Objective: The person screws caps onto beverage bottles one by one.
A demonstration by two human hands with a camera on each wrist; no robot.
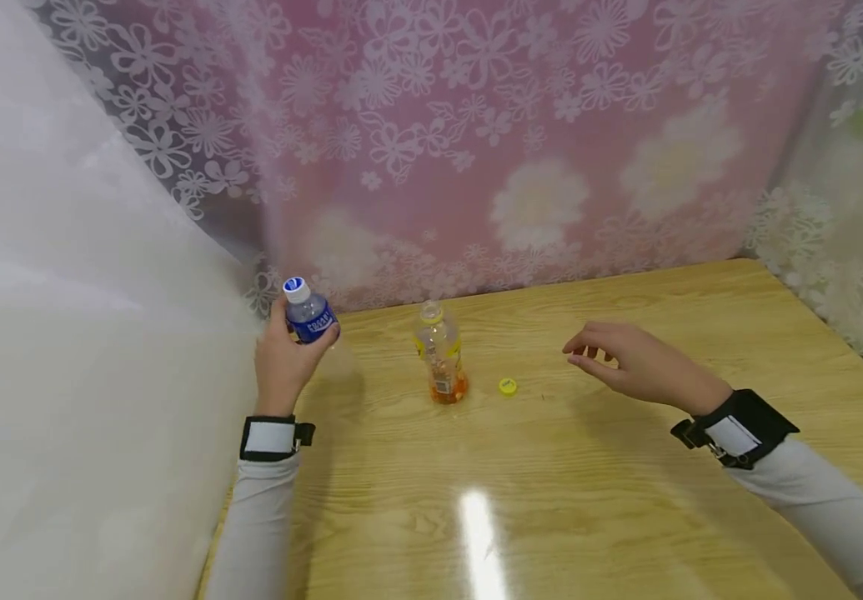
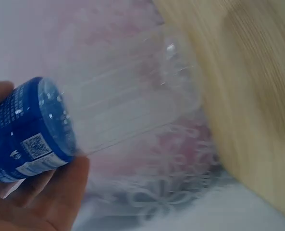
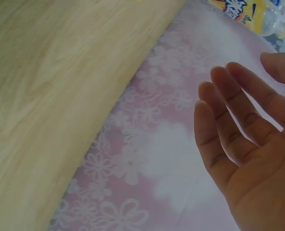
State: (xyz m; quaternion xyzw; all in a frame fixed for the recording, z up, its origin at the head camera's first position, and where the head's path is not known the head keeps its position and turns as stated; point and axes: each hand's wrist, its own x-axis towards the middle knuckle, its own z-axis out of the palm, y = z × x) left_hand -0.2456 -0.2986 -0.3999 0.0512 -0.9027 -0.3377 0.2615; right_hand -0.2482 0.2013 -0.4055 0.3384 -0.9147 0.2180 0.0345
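Observation:
My left hand (image 1: pixel 281 367) grips a clear plastic bottle with a blue label (image 1: pixel 313 321) and a white-rimmed blue cap, raised near the table's back left. In the left wrist view the bottle's see-through lower part (image 2: pixel 132 96) extends past the label, with fingers around the blue band (image 2: pixel 31 130). A second clear bottle (image 1: pixel 440 354), with yellow label parts and some orange liquid at the bottom, stands upright and uncapped mid-table. Beside it lies a yellow cap (image 1: pixel 508 387). Over the table to the right, my right hand (image 1: pixel 626 358) holds nothing, its fingers (image 3: pixel 243 110) loosely bent and apart.
The wood-grain table (image 1: pixel 401 517) ends at the back against a pink flowered curtain (image 1: pixel 439 167). A white sheet (image 1: pixel 86 350) borders the left side, and a pale flowered one (image 1: pixel 851 242) the right.

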